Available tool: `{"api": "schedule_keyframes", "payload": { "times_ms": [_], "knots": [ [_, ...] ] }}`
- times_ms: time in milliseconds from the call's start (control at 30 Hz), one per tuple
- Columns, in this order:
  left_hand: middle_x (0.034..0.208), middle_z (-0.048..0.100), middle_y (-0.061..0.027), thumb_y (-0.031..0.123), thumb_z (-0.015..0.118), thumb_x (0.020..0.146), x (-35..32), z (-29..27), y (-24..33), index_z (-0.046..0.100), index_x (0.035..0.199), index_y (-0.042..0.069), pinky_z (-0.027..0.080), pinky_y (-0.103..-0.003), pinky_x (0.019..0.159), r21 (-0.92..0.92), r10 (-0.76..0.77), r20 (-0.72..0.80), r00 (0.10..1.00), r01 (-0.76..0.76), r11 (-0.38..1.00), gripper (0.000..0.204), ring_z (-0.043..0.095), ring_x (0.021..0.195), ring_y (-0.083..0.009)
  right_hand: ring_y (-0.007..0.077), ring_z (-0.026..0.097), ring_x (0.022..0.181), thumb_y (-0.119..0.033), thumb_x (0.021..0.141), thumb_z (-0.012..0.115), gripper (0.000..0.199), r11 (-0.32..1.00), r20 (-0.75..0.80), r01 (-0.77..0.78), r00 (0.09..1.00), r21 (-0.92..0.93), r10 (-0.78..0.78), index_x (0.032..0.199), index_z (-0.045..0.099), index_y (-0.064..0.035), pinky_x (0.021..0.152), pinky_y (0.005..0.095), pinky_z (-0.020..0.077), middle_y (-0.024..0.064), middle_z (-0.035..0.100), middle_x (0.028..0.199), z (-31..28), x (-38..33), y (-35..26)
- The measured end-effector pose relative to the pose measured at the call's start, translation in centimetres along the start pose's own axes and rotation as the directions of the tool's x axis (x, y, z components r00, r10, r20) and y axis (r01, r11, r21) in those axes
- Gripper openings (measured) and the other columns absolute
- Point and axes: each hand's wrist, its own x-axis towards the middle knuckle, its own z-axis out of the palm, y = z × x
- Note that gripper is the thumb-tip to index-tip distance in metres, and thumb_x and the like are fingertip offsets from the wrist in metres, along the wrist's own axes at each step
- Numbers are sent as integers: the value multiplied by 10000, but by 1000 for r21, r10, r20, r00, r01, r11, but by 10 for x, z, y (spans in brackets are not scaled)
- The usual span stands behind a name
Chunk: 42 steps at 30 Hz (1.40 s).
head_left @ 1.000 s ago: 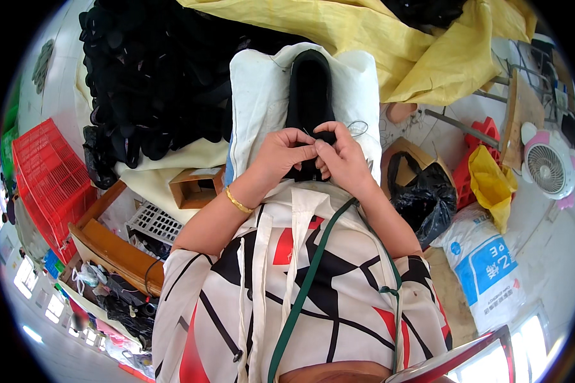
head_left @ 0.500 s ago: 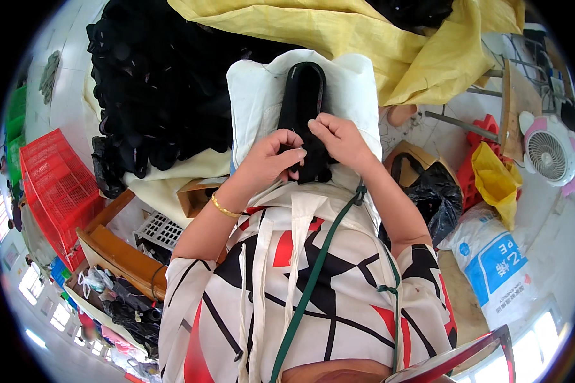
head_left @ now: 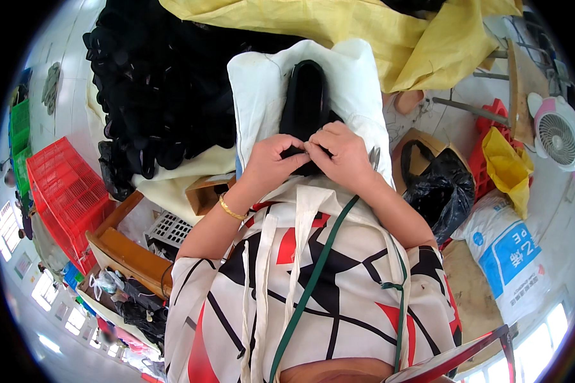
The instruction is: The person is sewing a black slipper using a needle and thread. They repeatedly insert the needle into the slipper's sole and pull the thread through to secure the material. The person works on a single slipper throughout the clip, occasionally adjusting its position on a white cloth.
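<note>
head view looks straight down on a person seated with a white cloth (head_left: 262, 96) over the lap, running toward twelve o'clock; a black shoe sole (head_left: 305, 96) lies along it, heel end nearest the body, so the cloth likely serves as a clean pad under the work. both hands meet at the near end of the sole. the left hand (head_left: 271, 163), a gold bangle (head_left: 232, 210) on its wrist, is curled with fingertips drawn together, pinching at the sole's edge; the right hand (head_left: 345, 156) comes in from three o'clock and pinches at the same spot, thumb and forefinger closed against the left's. what sits between the fingertips is too small to tell, perhaps a thread or a bit of trim. holding the sole lengthwise, away from the body, seems to keep the worked end close under the eyes. small snips (head_left: 374, 157) lie on the cloth just beside the right hand at three o'clock, handy to the working hand. at eleven o'clock a heap of black soles (head_left: 160, 96) rests against the cloth's far left, within reach. yellow sheeting (head_left: 390, 38) crosses at one o'clock. a red crate (head_left: 64, 191) stands at nine o'clock, a small fan (head_left: 559, 137) at three, a black bag (head_left: 444, 188) and a white sack (head_left: 508, 255) toward four.
</note>
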Motion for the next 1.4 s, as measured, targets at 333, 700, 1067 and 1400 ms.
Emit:
{"api": "schedule_keyframes", "payload": {
  "times_ms": [333, 700, 1067, 1400],
  "knots": [
    [854, 692, -104, 80, 788, 788, -8, 5, 4, 723, 931, 50, 510, -374, 683, 211, 198, -30, 980, -188, 959, 159, 638, 783, -298, 182, 584, 608, -164, 973, 627, 112, 796, -69, -135, 974, 590, 217, 909, 585, -82, 494, 313, 441, 78, 634, 797, -28, 8, -18],
    [826, 682, -76, -7, 811, 693, -14, 7, -10, 702, 951, 79, 522, -357, 649, 330, 484, -54, 874, -441, 835, 293, 633, 769, -277, 59, 314, 488, -259, 1069, 506, 216, 100, -18, -40, 852, 994, 523, 936, 527, -90, 390, 204, 258, -70, 335, 555, -136, -31, 11],
    [851, 703, -82, -24, 805, 726, -4, 8, -15, 688, 967, 60, 498, -341, 662, 335, 490, -96, 867, -435, 836, 281, 629, 741, -267, 68, 332, 550, -184, 1064, 507, 191, 315, -325, 146, 687, 938, 649, 1096, 571, -8, 523, 212, 328, -37, 425, 643, -167, -37, 67],
    [902, 707, -63, 37, 799, 716, -10, 8, -14, 692, 983, 78, 551, -342, 660, 456, 555, -70, 829, -469, 757, 290, 654, 792, -265, 107, 606, 638, -98, 972, 625, 136, 913, 346, -389, 879, 121, 328, 1077, 697, -52, 616, 249, 497, 34, 674, 810, -40, 3, 0]
  ]
}}
